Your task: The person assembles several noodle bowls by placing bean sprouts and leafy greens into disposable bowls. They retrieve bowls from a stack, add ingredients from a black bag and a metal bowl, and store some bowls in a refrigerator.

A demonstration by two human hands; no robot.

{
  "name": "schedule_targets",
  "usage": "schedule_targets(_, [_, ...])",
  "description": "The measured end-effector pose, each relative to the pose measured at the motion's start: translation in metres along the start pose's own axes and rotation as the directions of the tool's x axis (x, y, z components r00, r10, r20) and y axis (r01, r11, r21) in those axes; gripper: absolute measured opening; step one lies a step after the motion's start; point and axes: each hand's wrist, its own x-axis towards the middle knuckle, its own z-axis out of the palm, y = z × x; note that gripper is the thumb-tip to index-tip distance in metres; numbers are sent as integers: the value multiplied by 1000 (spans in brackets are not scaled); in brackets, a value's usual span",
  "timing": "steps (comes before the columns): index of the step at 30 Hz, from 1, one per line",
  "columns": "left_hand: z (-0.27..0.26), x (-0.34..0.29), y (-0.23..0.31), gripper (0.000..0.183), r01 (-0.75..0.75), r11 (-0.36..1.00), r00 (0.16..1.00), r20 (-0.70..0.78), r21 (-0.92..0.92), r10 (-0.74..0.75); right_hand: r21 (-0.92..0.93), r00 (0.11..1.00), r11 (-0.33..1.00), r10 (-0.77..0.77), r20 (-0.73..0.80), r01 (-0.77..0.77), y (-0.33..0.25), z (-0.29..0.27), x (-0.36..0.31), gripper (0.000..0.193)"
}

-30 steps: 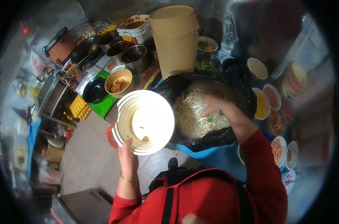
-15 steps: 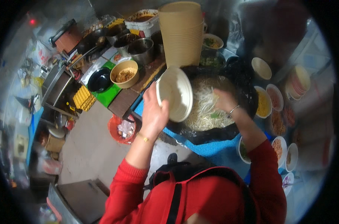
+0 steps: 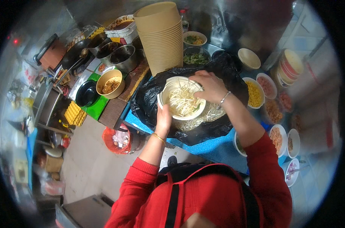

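My left hand (image 3: 163,119) grips the left side of a white bowl (image 3: 201,113), thumb up along its outer wall. Pale bean sprouts (image 3: 185,102) lie heaped inside the bowl. Over the bowl's far right rim, my right hand (image 3: 210,88) is bent, its thumb side just inside the rim and part of its fingers hidden. The bowl is held above a tub lined with a black plastic bag (image 3: 149,91), where more bean sprouts (image 3: 214,113) show below and to the right of the bowl.
A tall stack of tan bowls (image 3: 161,45) rises behind the bag. Bowls of corn (image 3: 254,94) and other toppings line the right. At left are a tan bowl of brown food (image 3: 111,84), a black bowl (image 3: 87,93) and metal pots (image 3: 123,57). A red bin (image 3: 111,141) stands below.
The bowl, tilted and seemingly without food before, is now more level with bean sprouts in it. My right hand has come up from the sprouts in the bag to the bowl's rim.
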Motion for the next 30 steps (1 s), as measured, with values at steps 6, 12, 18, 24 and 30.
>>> schedule_targets(6, [-8,-5,4,50,150,967,989,22,-204,-149,-70,995,993,98,8,-98,5,15,-19,27])
schedule_targets(12, [7,-14,1,47,36,998,996,79,-52,-32,-305,997,950,72,6,-66,-21,35,0,15])
schedule_targets(18, [4,-17,2,45,120,983,989,100,-136,-107,-217,966,973,123,227,-73,-37,6,-3,29])
schedule_targets(24, [-6,-19,6,45,103,982,993,70,-156,-93,-283,987,959,65,148,-21,-33,0,-4,27])
schedule_targets(30, [-29,-10,32,40,-70,994,990,-127,-81,60,-73,946,954,277,-166,-292,-10,-10,-13,22])
